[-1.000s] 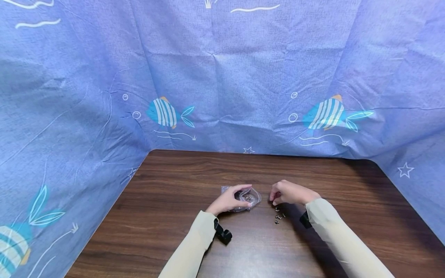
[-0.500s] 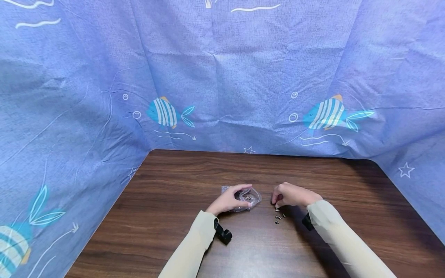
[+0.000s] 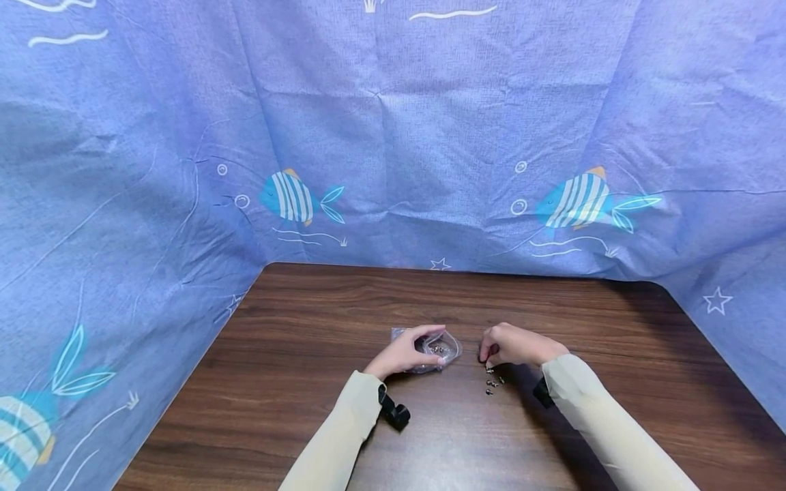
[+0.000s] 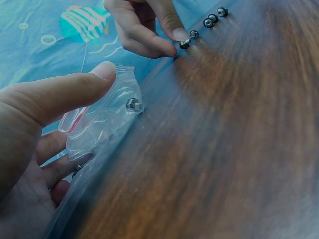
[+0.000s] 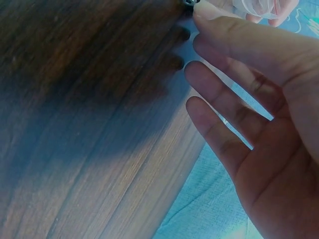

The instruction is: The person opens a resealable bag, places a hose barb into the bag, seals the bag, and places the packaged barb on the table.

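A clear zip-lock bag (image 3: 453, 348) with a few small metal screws (image 3: 438, 349) inside lies on the table. My left hand (image 3: 405, 353) curves its thumb and fingers round the bag and keeps its mouth spread toward the right. In the left wrist view, one screw (image 4: 133, 104) shows through the plastic near the bag's corner. Thumb and forefinger of my right hand (image 3: 516, 343) pinch at a small screw (image 4: 185, 44) on the tabletop, just right of the bag. The other right fingers are loosely bent. Several loose screws (image 3: 490, 384) lie just nearer to me.
The dark wood-grain table (image 3: 331, 300) extends on all sides of the hands. Behind and to the left hangs a blue fish-patterned cloth (image 3: 430, 170). Each wrist wears a black camera strap; the left camera (image 3: 396, 414) sits close above the tabletop.
My right hand has shifted slightly right and toward me, its fingertips coming down at the farthest loose screw. My left hand and the bag have stayed in place.
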Available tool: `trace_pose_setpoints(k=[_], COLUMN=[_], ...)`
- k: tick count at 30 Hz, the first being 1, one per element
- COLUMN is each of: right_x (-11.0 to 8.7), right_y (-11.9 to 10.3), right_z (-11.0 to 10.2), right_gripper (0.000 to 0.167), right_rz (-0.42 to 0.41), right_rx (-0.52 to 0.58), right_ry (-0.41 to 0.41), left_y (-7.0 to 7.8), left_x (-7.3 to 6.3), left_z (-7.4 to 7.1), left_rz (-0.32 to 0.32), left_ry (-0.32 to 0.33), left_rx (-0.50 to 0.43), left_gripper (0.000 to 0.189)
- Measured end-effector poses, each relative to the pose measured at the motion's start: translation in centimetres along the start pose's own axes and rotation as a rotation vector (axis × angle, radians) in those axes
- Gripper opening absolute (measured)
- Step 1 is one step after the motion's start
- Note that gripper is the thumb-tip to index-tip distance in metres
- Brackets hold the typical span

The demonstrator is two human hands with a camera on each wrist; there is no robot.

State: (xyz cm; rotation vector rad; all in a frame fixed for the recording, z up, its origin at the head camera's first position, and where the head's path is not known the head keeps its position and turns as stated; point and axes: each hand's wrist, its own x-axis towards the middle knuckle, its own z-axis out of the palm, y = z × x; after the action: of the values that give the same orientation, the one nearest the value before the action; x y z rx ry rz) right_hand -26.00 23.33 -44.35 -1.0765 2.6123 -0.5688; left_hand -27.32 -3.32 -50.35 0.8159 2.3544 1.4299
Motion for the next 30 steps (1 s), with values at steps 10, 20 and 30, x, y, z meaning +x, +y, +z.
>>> trace_pose_setpoints(k=[10,20,30], right_x=[0.0,-0.2,-0.2], right_y=[0.2,0.2,0.2], right_z=[0.3,0.4,0.6], right_gripper=[0.011,0.013,0.014], right_rz=[-0.035,-0.047,-0.023], right_rx=[0.001,0.002,0.003], right_ry=[-0.001,0.003,0.003], left_y=[-0.1,0.7,-0.2], left_x=[-0.1,-0.4,0.0], left_z=[0.1,0.2,0.2], left_rz=[-0.004,-0.013,0.005], left_ry=[0.004,0.007,0.003], left_rx=[-0.01,-0.011,0.004], left_gripper=[0.065,0.064,0.066])
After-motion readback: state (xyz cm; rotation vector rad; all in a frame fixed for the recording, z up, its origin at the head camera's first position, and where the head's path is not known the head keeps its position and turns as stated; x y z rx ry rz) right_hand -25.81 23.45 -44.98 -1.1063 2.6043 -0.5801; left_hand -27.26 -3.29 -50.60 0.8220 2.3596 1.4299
